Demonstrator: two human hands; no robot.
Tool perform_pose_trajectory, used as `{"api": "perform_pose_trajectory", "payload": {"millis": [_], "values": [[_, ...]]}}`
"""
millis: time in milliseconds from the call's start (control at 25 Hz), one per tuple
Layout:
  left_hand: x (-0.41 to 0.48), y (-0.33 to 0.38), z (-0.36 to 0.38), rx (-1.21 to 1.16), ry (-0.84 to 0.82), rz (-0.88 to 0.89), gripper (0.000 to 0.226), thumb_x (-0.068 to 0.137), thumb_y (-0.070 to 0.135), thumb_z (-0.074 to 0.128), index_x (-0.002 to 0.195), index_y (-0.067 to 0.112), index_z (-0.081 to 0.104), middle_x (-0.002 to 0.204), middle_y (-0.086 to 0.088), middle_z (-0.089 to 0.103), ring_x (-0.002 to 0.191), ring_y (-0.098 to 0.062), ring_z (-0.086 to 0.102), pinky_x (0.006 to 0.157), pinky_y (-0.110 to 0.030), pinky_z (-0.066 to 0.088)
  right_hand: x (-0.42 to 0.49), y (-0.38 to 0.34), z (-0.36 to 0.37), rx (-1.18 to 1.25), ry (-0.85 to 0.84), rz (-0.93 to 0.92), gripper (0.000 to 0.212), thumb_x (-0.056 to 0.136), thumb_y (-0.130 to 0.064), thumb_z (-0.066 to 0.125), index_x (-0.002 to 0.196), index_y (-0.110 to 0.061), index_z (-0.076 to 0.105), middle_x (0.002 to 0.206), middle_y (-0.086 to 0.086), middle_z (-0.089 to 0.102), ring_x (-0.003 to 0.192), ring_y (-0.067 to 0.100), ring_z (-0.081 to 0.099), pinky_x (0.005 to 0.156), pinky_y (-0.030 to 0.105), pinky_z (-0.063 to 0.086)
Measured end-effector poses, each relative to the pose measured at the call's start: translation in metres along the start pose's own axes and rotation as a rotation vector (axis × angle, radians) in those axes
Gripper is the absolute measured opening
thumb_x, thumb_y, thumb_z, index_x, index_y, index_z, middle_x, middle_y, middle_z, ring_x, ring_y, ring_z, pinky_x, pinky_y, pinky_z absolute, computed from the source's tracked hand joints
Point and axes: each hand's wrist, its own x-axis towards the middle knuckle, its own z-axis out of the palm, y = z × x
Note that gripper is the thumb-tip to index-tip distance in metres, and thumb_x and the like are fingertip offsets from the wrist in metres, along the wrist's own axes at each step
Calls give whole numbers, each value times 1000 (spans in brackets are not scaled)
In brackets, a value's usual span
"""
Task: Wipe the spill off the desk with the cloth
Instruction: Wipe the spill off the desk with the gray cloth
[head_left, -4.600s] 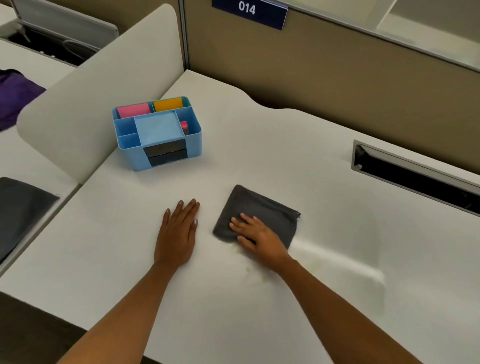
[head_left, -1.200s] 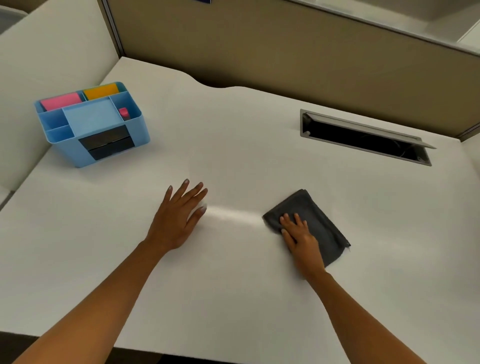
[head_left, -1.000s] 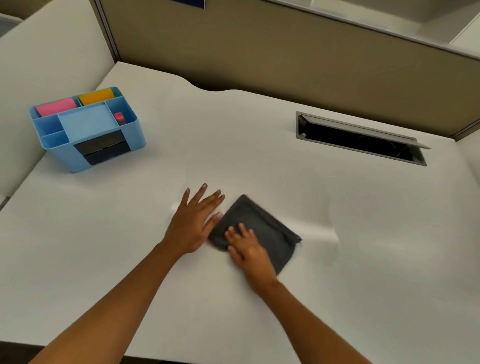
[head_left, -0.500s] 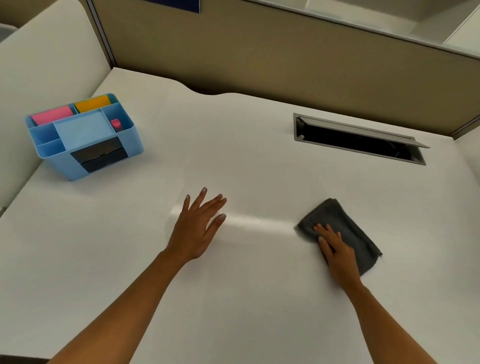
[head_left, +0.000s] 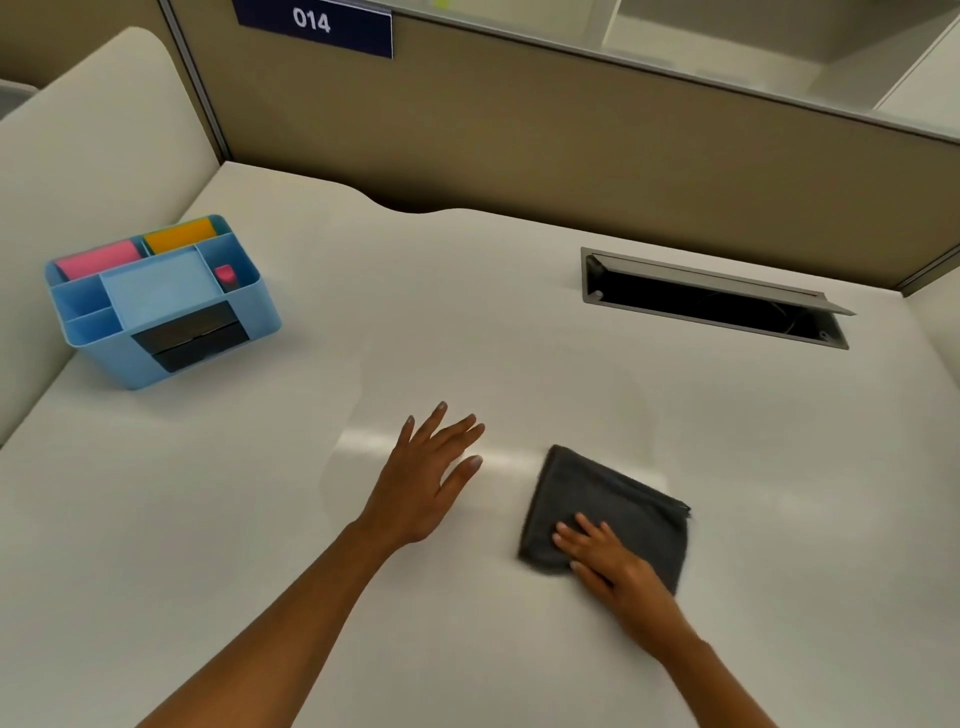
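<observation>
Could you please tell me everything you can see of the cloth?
The cloth is dark grey, soft-looking fabric, folded into a rough rectangle and lying flat on the white desk. The right hand presses flat on its near part, fingers spread. The left hand rests beside it, apart.

White tabletop (head_left: 467, 322) in a cubicle. Tan partition wall (head_left: 571, 145) behind, blue "014" placard (head_left: 314, 23) top left. Cream curved divider (head_left: 93, 135) on left. Open cable hatch (head_left: 711, 304) recessed far right. Glossy glare streak mid-surface.
</observation>
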Motion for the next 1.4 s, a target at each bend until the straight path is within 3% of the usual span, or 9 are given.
{"api": "perform_pose_trajectory", "payload": {"millis": [160, 280, 480, 600, 720, 880, 1080, 1240, 1400], "values": [[0, -4, -11, -12, 30, -44, 48, 98, 51, 31, 143, 36, 37, 152, 19, 32, 145, 1, 2, 121, -38, 3, 14, 58, -59, 63, 226, 333, 42, 95, -25, 51, 130, -46, 42, 144, -17, 38, 142, 16, 24, 118, 30, 15], [1, 6, -10, -66, 29, -71, 47, 98, 50, 32, 143, 37, 38, 151, 21, 31, 145, 3, 1, 121, -37, 1, 79, 65, -76, 27, 323, 521, 39, 97, -31, 46, 135, -38, 43, 153, 2, 28, 142, 31, 21, 113, 43, 23], [11, 21, -8, -119, 75, -42, 45, 98, 50, 33, 142, 38, 38, 150, 22, 33, 145, 3, 4, 118, -31, -1, 184, -11, -30, 20, 183, 321, 39, 98, -27, 46, 137, -21, 46, 154, 9, 28, 143, 32, 18, 114, 38, 19], [3, 7, -16, -100, 92, -107, 45, 99, 46, 34, 143, 36, 37, 151, 18, 34, 146, -2, 8, 120, -35, 2, 164, -63, 29, 45, -31, 79, 40, 99, -33, 41, 138, -27, 43, 154, 1, 28, 145, 22, 12, 116, 40, 17], [-19, -22, -32, -51, 113, -192, 47, 97, 47, 35, 143, 35, 38, 152, 15, 34, 146, -3, 9, 120, -35, 1, 136, -56, 25, 39, -179, -146, 38, 98, -34, 42, 135, -27, 47, 146, -11, 41, 143, 5, 17, 119, 27, 11], [-54, -54, -59, -29, 160, -285, 49, 96, 50, 33, 143, 36, 37, 152, 17, 32, 145, 1, 5, 120, -33, -2, 160, -26, -20, 75, -1, 23, 33, 97, -25, 47, 130, -25, 54, 139, -15, 42, 142, 13, 23, 114, 20, 10], [-85, -64, -78, -12, 216, -355, 47, 97, 49, 34, 144, 38, 34, 153, 19, 29, 145, 3, 3, 121, -37, -2, 269, -54, -11, -13, 87, 244, 38, 99, -32, 43, 133, -18, 51, 149, 15, 36, 138, 33, 30, 114, 42, 25], [-99, -72, -88, 16, 231, -383, 52, 95, 55, 30, 144, 37, 34, 153, 18, 28, 145, 1, 4, 121, -39, -1, 322, -123, 34, -106, -55, 110, 40, 100, -28, 37, 135, -12, 47, 149, 16, 36, 138, 35, 28, 112, 42, 23], [-101, -77, -92, 23, 250, -420, 51, 97, 47, 34, 146, 34, 31, 155, 14, 28, 146, -2, 5, 120, -36, -1, 279, -174, 92, -45, -205, -106, 40, 100, -31, 37, 137, -20, 45, 154, 8, 29, 143, 28, 19, 115, 37, 16]]}}
